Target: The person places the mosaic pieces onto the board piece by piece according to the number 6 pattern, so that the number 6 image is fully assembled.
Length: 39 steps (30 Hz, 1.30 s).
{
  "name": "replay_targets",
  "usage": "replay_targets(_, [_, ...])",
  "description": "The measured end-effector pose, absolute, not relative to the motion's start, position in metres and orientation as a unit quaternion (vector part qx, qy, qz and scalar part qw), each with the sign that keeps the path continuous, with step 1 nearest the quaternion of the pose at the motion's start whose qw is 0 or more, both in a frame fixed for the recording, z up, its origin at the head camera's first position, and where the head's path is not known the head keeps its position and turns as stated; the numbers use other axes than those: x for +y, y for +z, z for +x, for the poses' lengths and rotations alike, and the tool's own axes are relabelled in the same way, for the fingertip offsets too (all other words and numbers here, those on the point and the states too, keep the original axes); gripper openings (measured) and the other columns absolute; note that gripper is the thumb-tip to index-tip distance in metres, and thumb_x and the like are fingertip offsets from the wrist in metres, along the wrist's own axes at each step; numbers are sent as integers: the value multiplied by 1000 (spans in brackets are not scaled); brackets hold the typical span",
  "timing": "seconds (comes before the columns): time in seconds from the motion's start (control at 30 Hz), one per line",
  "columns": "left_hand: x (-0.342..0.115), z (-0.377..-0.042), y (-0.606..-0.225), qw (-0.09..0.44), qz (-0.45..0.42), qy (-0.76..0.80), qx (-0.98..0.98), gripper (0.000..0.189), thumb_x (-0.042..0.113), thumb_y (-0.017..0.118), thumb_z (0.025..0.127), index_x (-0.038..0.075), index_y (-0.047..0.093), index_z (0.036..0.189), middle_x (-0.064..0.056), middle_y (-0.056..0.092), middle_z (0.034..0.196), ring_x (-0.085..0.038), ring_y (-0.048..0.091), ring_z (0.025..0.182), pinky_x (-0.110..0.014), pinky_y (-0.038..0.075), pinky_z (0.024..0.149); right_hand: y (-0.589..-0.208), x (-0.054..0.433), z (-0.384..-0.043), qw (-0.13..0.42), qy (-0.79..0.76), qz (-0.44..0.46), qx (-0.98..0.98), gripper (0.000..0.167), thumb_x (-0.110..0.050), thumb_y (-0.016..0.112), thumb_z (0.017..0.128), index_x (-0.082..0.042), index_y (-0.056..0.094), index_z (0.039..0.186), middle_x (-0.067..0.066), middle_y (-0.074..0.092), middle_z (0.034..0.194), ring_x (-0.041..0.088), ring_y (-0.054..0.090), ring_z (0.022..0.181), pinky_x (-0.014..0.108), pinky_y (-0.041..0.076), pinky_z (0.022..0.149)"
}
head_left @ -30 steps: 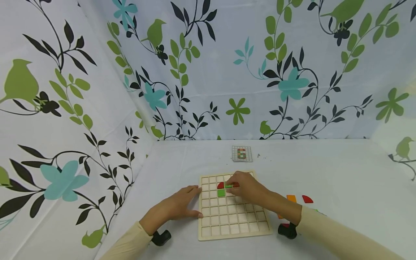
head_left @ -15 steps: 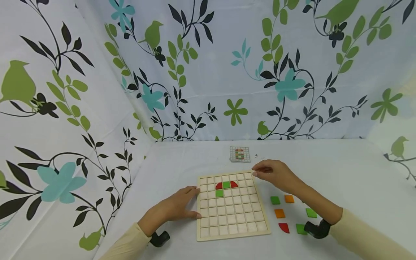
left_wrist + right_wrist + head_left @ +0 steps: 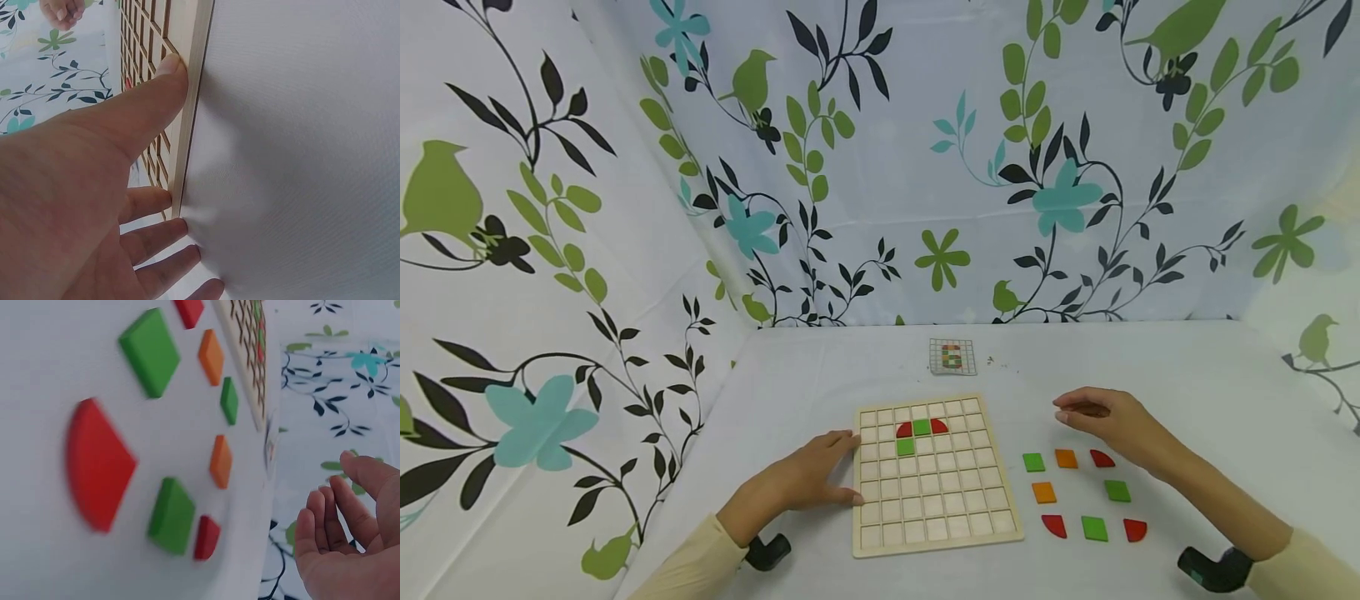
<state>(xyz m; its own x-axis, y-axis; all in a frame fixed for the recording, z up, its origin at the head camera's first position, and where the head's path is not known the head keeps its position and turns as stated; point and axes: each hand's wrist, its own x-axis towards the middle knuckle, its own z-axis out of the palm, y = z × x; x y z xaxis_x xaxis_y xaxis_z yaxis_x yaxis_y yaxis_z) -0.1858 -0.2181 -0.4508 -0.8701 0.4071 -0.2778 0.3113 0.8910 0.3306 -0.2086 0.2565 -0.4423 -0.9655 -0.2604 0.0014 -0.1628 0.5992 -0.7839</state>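
Grid board [image 3: 933, 506]: left hand [image 3: 808, 475], spread wide, touches left edge. Right hand [image 3: 1108, 421] hovers loosely curved beyond tiles [image 3: 1095, 528], which lie apart from board's right edge.

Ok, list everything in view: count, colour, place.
grid board: 1, pale wood, mid-table
placed squares: 2, green, on board
placed quarter-rounds: 2, red, on board
loose squares: 3 green, 2 orange, right of board
loose quarter-rounds: 3, red, right of board
pattern card: 1, multicoloured, beyond board
specks: several, dark, beside card
table: 1, white, under all this
backdrop cloth: count unclear, white with green, teal, black print, behind table
wrist devices: 2, black, at wrists
sleeves: 2, cream, on forearms
left hand: 1, at board's left edge
right hand: 1, above table, holding nothing
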Motion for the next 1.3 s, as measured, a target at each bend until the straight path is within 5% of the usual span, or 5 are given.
replay_targets(0.3, [-219, -185, -453, 175, 184, 138, 957, 99, 60, 81, 87, 13, 40, 163, -14, 36, 169, -37, 35, 156, -55, 38, 123, -467, 303, -190, 111, -433, -59, 892, 54, -45, 66, 105, -6, 64, 142, 17, 66, 141, 31, 64, 123, 45, 60, 98])
replay_targets(0.67, [-219, -184, -448, 173, 184, 138, 958, 98, 58, 82, 87, 10, 41, 162, -16, 37, 168, -38, 36, 155, -55, 37, 124, -485, 319, -188, 140, -434, -63, 888, 57, -40, 73, 101, -2, 63, 142, 16, 69, 137, 23, 66, 116, 15, 56, 84])
replay_targets(1.03, [-219, -184, -450, 172, 190, 137, 957, 99, 59, 81, 88, 11, 39, 163, -15, 36, 168, -38, 35, 155, -55, 37, 124, -489, 314, -186, 94, -365, -122, 918, 41, -29, 80, 96, -6, 71, 129, 12, 70, 127, 21, 65, 107, 11, 55, 84])
replay_targets(1.3, [-219, -186, -451, 172, 190, 132, 957, 98, 59, 81, 88, 12, 39, 163, -14, 35, 169, -37, 34, 156, -56, 37, 124, -494, 312, -184, 52, -325, -137, 934, 33, -24, 83, 93, -13, 75, 123, 3, 70, 121, 4, 60, 97, 12, 55, 83])
